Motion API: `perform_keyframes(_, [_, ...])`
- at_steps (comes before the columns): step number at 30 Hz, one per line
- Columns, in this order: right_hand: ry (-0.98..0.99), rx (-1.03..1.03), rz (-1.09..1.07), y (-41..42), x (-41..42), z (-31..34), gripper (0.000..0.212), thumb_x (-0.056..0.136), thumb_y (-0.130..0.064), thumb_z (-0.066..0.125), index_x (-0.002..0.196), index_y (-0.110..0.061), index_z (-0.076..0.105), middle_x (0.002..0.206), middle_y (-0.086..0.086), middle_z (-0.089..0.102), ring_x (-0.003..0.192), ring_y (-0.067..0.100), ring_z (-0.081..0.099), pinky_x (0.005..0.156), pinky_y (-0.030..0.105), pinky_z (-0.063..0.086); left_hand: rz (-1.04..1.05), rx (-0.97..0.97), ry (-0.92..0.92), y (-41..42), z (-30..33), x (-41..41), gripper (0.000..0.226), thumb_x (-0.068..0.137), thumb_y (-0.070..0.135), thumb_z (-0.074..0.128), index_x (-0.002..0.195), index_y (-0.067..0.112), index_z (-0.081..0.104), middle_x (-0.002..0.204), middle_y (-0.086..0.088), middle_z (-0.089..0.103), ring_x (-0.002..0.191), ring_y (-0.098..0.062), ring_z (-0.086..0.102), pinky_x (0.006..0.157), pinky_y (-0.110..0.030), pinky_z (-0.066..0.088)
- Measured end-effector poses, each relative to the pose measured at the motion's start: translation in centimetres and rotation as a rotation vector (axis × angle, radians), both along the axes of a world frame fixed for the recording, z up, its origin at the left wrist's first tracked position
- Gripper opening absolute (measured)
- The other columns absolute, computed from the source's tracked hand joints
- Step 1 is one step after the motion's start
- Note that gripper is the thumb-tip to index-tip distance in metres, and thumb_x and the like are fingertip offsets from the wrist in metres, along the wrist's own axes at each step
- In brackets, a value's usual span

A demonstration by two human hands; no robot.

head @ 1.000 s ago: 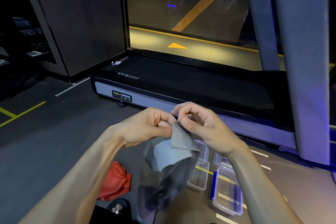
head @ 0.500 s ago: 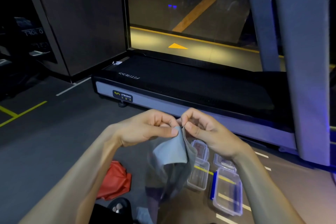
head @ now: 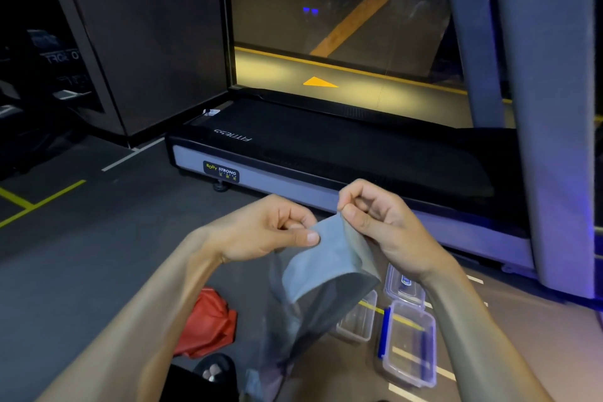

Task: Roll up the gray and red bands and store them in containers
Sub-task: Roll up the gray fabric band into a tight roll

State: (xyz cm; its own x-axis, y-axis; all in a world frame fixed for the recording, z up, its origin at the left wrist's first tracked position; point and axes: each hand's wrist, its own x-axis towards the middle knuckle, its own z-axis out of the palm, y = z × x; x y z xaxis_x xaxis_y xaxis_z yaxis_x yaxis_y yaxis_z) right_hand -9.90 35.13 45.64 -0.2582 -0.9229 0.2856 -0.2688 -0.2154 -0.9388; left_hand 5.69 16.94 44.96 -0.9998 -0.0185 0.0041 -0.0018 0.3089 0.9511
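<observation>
Room: a dim gym with a dark rubber floor [head: 81, 271] marked by yellow and white lines; a glass panel at the back looks onto a lit lane with a yellow arrow.
Treadmill: a long black treadmill with a grey side rail [head: 326, 153] lies across the floor beyond the hands, its grey upright post at the right edge of view.
Gray band: a wide, thin gray stretch band [head: 326, 258] held in the air above the floor; its top edge is up between the two hands and the rest hangs down in a loose, blurred loop toward the floor.
Red band: a crumpled red stretch band [head: 208, 326] lies on the floor at lower left, apart from the gray one and untouched.
Containers: clear plastic boxes with blue clips [head: 408, 346] sit open on the floor at lower right, near the treadmill rail; nothing shows inside them.
Left hand: the left hand [head: 270, 232] pinches the gray band's top edge between thumb and curled fingers.
Right hand: the right hand [head: 375, 222] pinches the same edge just beside it, fingers curled.
Step in hand: likely starting the roll at the gray band's end.
Doing it well: keep the two pinches level so the edge stays square, turn the first fold tight, and let the hanging length feed up without twisting.
</observation>
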Motion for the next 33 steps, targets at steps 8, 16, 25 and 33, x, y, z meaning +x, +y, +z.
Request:
perform_keyframes(8, [0.124,0.057,-0.026,0.4,-0.7,-0.2,0.005,0.101,-0.012,0.059,0.097,-0.01,0.062,0.079,-0.008,0.059,0.071,0.006,0.049,0.068,0.018,0.04,0.06,-0.006,0.014,-0.1,-0.5,-0.1,0.024,0.094,0.031,0.064,0.094,0.008,0.072,0.074,-0.009,0.055,0.072,-0.027,0.034,0.065,-0.046,0.017])
perform_keyframes(16, [0.211,0.101,-0.025,0.3,-0.7,-0.4,0.005,0.101,-0.016,0.063,0.098,-0.011,0.065,0.088,-0.004,0.065,0.081,0.009,0.057,0.076,0.022,0.045,0.041,-0.03,-0.003,0.5,0.0,0.0,0.021,0.1,0.028,0.062,0.086,0.016,0.071,0.072,-0.005,0.049,0.069,-0.024,0.032,0.064,-0.042,0.022])
perform_keyframes(25, [-0.26,-0.128,-0.061,1.4,-1.4,1.0,0.004,0.088,-0.02,0.067,0.089,-0.016,0.066,0.083,0.008,0.057,0.07,0.013,0.055,0.064,0.021,0.047,-0.004,-0.082,-0.057,0.6,0.4,0.5,0.027,0.098,0.023,0.065,0.071,0.021,0.066,0.061,-0.005,0.029,0.06,-0.02,0.02,0.057,-0.036,0.015])
perform_keyframes(33, [-0.364,-0.135,-0.112,1.7,-2.3,0.4,0.009,0.087,-0.02,0.067,0.089,-0.012,0.063,0.083,0.007,0.057,0.069,0.013,0.055,0.063,0.021,0.048,0.111,-0.062,0.01,0.8,0.3,-0.1,0.014,0.089,0.025,0.072,0.076,0.018,0.071,0.054,0.009,0.048,0.053,-0.005,0.033,0.054,-0.023,0.028])
